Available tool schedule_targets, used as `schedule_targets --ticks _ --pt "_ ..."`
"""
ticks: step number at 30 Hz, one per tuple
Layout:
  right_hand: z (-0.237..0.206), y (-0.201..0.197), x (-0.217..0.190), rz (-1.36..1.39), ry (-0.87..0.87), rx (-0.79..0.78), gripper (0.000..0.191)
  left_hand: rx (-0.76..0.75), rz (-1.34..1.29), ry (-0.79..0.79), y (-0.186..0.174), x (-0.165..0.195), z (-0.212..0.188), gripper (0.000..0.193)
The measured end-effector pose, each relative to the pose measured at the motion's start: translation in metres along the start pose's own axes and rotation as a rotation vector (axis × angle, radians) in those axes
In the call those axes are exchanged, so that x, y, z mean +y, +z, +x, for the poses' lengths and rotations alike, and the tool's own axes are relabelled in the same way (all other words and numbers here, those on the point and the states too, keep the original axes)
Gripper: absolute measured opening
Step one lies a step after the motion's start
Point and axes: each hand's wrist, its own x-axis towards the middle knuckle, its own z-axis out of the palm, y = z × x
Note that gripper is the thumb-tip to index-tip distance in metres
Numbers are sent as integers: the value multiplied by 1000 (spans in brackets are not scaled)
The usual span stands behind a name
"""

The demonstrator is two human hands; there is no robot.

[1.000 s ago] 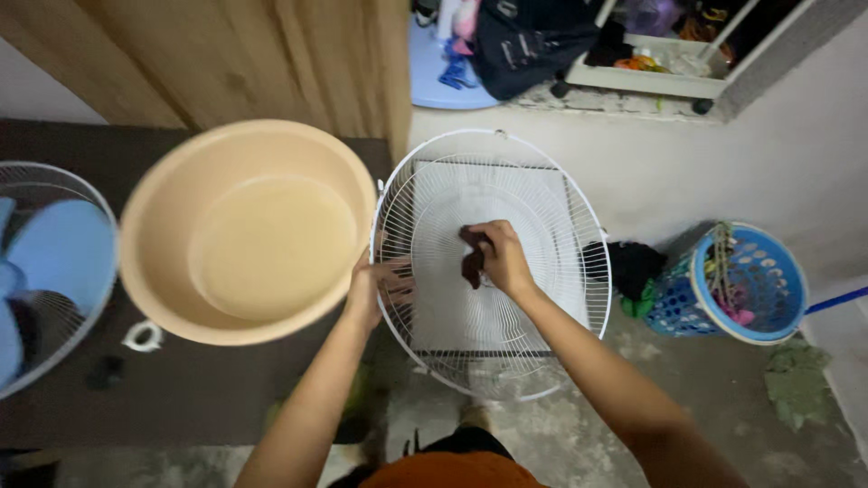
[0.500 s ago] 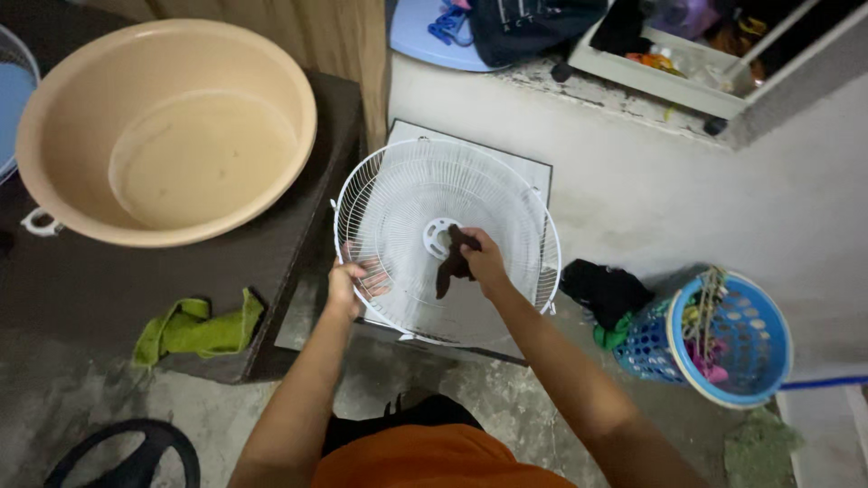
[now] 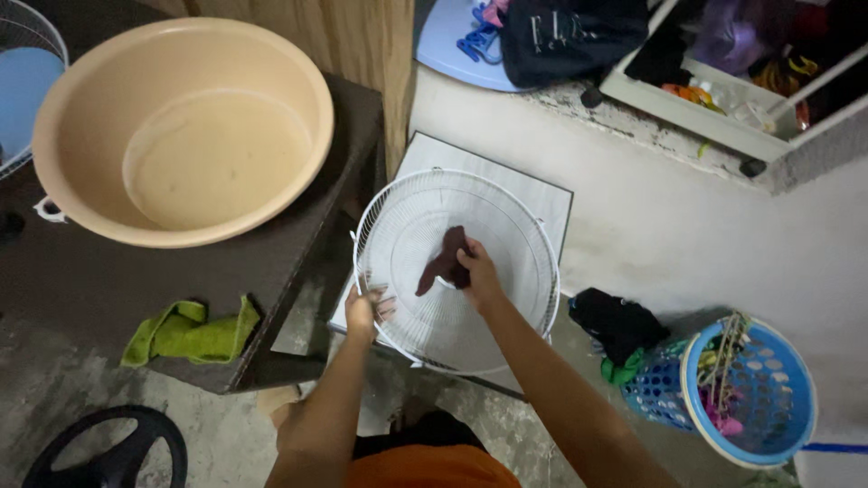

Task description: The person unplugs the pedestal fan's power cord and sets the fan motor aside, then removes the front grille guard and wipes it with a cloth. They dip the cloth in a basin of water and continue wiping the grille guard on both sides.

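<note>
While our left hand [image 3: 362,307] closes its fingers over the near-left rim of the white fan guard [image 3: 457,271], our right hand [image 3: 477,271] pinches a dark brown rag [image 3: 445,260] and presses it on the grille at the guard's centre. Under the guard lies a pale square board [image 3: 506,176]. Left of our left hand, a dark table [image 3: 271,271] bears a beige basin [image 3: 185,126] and a green cloth [image 3: 185,333]. Right of our right hand, a blue basket [image 3: 732,389] sits on the floor.
</note>
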Motion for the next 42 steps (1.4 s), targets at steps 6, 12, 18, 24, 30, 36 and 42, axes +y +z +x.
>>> schedule_targets --ticks 6,12,18,24,30,36,42 --pt "-15 68 -46 448 208 -259 39 382 1064 149 -2 8 9 59" --pt "0 177 -75 521 192 -482 43 334 687 385 27 98 -28 53" --pt "52 289 -26 257 85 -470 43 -45 232 816 13 256 -56 39" --pt "162 385 57 -542 131 -245 37 436 843 555 -80 371 3 22" --pt "226 402 108 -1430 -441 113 49 491 1432 434 -117 389 87 62" --pt "237 405 151 -1430 -270 -599 33 248 1711 149 -117 379 124 36" --pt "234 408 137 -1657 -316 356 38 505 1014 77 -121 361 160 33"
